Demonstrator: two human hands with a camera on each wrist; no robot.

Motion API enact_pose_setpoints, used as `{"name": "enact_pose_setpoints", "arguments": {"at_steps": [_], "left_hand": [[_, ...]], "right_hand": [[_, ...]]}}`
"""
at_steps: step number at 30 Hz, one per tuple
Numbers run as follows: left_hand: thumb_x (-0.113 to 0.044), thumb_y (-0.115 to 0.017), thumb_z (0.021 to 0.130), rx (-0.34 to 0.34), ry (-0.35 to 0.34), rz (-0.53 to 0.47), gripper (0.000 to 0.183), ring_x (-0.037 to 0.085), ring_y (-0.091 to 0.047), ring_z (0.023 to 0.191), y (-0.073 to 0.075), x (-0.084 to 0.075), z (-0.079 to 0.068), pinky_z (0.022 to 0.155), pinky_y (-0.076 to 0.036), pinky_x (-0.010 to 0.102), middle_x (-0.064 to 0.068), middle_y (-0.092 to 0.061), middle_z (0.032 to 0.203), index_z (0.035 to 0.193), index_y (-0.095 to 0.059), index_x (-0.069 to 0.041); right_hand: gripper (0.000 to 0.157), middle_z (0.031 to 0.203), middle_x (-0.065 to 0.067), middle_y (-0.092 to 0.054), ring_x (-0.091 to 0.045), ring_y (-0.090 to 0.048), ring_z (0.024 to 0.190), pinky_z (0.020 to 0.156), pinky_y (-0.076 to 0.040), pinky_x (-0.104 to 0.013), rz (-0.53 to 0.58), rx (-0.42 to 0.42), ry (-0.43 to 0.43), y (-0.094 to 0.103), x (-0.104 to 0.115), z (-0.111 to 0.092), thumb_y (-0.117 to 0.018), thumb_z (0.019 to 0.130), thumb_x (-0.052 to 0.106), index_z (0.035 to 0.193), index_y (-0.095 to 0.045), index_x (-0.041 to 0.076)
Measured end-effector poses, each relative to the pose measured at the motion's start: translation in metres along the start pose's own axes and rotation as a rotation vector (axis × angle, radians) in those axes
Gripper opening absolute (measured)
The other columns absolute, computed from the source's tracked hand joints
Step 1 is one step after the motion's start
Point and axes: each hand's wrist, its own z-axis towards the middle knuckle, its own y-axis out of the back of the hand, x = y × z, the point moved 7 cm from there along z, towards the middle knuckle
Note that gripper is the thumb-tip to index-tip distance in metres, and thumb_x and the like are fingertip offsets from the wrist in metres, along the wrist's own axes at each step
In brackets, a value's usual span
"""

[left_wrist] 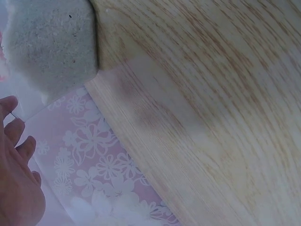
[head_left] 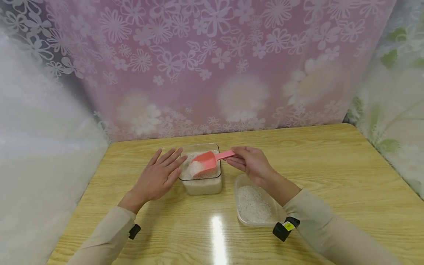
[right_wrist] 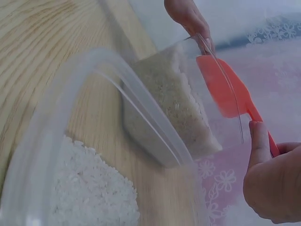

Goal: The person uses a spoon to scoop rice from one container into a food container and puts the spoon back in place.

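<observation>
A pink scoop (head_left: 207, 161) carries a small heap of white rice (head_left: 196, 168) within the mouth of a clear square container (head_left: 202, 187). My right hand (head_left: 253, 163) pinches the scoop's handle from the right. The container holds more rice, seen through its wall in the right wrist view. Fingers spread and fairly straight, my left hand (head_left: 162, 176) touches the container's left rim. Beneath my right forearm stands a shallow clear tub (head_left: 239, 209) with rice (head_left: 253, 204) spread over its bottom; part of the tub is hidden by the hand and wrist.
Both containers stand on a wood-grain table (head_left: 314, 162). Behind its far edge hangs a pink floral curtain (head_left: 198, 92), with pale sheeting (head_left: 43, 147) at the left and a leaf-patterned one (head_left: 394, 121) at the right.
</observation>
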Motion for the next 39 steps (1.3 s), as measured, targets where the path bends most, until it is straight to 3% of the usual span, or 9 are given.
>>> {"name": "enact_pose_setpoints", "arguments": {"at_steps": [15, 28, 39], "left_hand": [[-0.038, -0.035, 0.104, 0.006, -0.01, 0.02, 0.048, 0.025, -0.021, 0.142, -0.001, -0.002, 0.003, 0.116, -0.005, 0.046, 0.001, -0.023, 0.156, 0.149, -0.037, -0.02], [-0.037, -0.038, 0.103, 0.013, -0.006, 0.03, 0.049, 0.025, -0.02, 0.142, 0.0, -0.003, 0.002, 0.115, -0.008, 0.049, 0.001, -0.023, 0.156, 0.15, -0.037, -0.02], [-0.037, -0.038, 0.103, 0.01, -0.015, 0.057, 0.049, 0.025, -0.022, 0.142, 0.002, -0.001, 0.001, 0.114, -0.008, 0.05, 0.003, -0.027, 0.155, 0.149, -0.038, -0.02]], "right_hand": [[0.018, 0.093, -0.016, -0.071, -0.019, -0.07, 0.087, 0.084, -0.052, -0.028, 0.121, 0.061, -0.045, 0.016, -0.004, -0.002, -0.05, 0.101, 0.008, 0.111, -0.056, -0.005], [0.019, 0.095, -0.018, -0.07, -0.021, -0.07, 0.088, 0.083, -0.052, -0.028, 0.178, 0.102, -0.053, 0.016, -0.003, -0.004, -0.048, 0.101, 0.009, 0.105, -0.063, -0.002], [0.02, 0.096, -0.018, -0.07, -0.022, -0.069, 0.091, 0.085, -0.051, -0.028, 0.175, 0.116, -0.051, 0.014, -0.003, -0.007, -0.048, 0.101, 0.009, 0.112, -0.056, -0.006]]}}
